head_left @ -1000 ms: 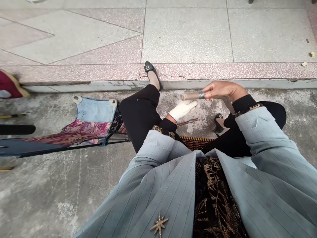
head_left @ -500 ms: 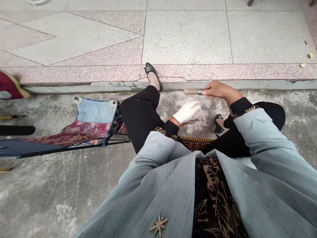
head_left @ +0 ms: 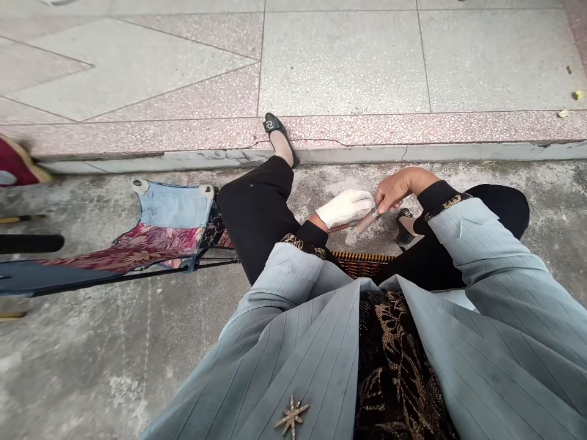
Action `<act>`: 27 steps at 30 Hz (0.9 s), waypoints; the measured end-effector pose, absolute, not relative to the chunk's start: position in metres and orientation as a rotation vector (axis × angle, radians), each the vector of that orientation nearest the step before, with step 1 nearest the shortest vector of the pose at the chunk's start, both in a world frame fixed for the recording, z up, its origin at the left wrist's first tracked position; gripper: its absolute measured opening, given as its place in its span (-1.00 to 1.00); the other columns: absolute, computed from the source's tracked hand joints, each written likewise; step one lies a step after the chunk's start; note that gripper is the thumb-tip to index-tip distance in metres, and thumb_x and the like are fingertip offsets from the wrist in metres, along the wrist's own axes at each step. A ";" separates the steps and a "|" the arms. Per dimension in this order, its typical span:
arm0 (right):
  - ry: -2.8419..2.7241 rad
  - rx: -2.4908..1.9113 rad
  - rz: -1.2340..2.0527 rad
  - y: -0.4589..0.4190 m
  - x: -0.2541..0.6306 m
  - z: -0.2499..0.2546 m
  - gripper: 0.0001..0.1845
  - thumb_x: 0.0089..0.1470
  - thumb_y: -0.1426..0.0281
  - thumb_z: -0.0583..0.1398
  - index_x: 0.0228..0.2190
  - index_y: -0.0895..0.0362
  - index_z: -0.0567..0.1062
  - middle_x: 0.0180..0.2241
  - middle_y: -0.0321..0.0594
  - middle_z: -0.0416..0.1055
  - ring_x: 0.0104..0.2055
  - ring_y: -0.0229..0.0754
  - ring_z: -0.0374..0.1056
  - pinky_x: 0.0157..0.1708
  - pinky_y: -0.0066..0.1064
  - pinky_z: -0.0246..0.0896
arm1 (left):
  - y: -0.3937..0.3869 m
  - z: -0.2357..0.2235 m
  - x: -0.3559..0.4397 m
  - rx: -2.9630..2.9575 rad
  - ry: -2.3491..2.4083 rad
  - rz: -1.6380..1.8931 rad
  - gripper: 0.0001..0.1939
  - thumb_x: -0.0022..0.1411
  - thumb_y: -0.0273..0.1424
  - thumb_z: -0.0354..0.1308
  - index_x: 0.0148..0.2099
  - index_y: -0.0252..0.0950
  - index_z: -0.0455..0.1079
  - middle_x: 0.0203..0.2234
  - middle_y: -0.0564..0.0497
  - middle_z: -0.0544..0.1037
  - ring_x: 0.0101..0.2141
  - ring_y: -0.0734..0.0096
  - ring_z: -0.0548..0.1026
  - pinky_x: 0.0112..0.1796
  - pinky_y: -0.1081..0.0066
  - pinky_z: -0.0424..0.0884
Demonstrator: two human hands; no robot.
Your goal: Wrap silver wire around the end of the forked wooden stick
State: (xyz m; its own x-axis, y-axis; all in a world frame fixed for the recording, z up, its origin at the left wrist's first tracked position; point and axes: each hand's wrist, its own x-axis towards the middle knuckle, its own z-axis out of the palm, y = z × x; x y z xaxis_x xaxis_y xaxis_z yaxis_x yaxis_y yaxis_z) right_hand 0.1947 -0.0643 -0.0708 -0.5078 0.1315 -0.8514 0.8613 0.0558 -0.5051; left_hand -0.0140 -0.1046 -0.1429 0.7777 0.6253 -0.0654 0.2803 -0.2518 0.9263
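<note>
My right hand (head_left: 398, 188), bare, is closed round one end of a short beige stick-like piece (head_left: 365, 224) with shiny wire wound about it. The free end slants down and left, close below the fingers of my left hand (head_left: 346, 208). That hand wears a white knitted glove, and its fingers are curled together; whatever they hold is hidden. Beneath the glove shows part of a thin reddish-brown rod (head_left: 338, 227). I cannot tell whether the glove grips this rod, nor whether the beige piece touches it.
A woven brown wicker edge (head_left: 362, 264) lies between my black-trousered legs. Left of me stands a folding chair (head_left: 177, 205) with blue and floral fabric. Ahead runs a low step (head_left: 330, 154) of speckled tile, with my shoe (head_left: 280, 131) on it. A red shoe (head_left: 18, 162) is at the far left.
My right hand has moved down and slightly left, tilting the beige piece from level to slanting down beside the glove. My left hand has barely moved.
</note>
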 end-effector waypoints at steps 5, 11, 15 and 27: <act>1.934 0.946 -1.920 -0.060 0.209 -0.058 -0.39 0.03 -0.17 0.31 -0.47 0.17 0.53 -0.51 -0.30 0.41 -0.49 -0.32 0.24 -0.36 -0.39 0.19 | -0.097 -0.155 -0.013 1.362 0.776 0.632 -0.65 0.28 -0.12 0.24 -0.26 -0.36 0.46 -0.40 -0.01 0.58 -0.40 0.42 0.52 -0.29 0.41 0.41; 2.058 1.260 -2.312 -0.063 0.209 -0.050 -0.46 0.08 -0.10 0.34 -0.36 0.16 0.53 -0.55 -0.36 0.37 -0.53 -0.37 0.21 -0.47 -0.47 0.14 | -0.104 -0.145 -0.011 0.967 0.646 0.732 -0.57 0.26 -0.06 0.30 -0.11 -0.37 0.48 -0.30 -0.13 0.63 -0.39 0.36 0.59 -0.25 0.29 0.53; 1.939 1.276 -2.606 -0.066 0.206 -0.050 -0.41 -0.01 -0.08 0.40 -0.19 0.14 0.53 -0.55 -0.39 0.38 -0.55 -0.37 0.23 -0.53 -0.53 0.13 | -0.104 -0.143 -0.009 0.911 0.664 0.827 -0.62 0.24 -0.11 0.32 -0.15 -0.37 0.49 -0.26 -0.14 0.64 -0.25 0.27 0.62 -0.13 0.26 0.53; 2.074 2.098 -2.144 -0.062 0.210 -0.028 -0.39 0.21 -0.19 0.16 -0.17 0.13 0.45 -0.52 -0.29 0.35 -0.53 -0.30 0.25 -0.48 -0.44 0.19 | -0.101 -0.130 -0.020 1.380 0.813 0.569 -0.74 0.35 -0.25 0.10 -0.12 -0.34 0.49 -0.57 0.11 0.38 -0.56 0.56 0.29 -0.50 0.50 0.23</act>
State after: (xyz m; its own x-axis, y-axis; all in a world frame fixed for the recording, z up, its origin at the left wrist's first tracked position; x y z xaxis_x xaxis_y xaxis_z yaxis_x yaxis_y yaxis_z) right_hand 0.2100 -0.0625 -0.0275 -0.2543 0.8982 -0.3584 0.3286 -0.2683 -0.9056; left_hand -0.0197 -0.1014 -0.1300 0.6155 0.7701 -0.1676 0.1060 0.1299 0.9859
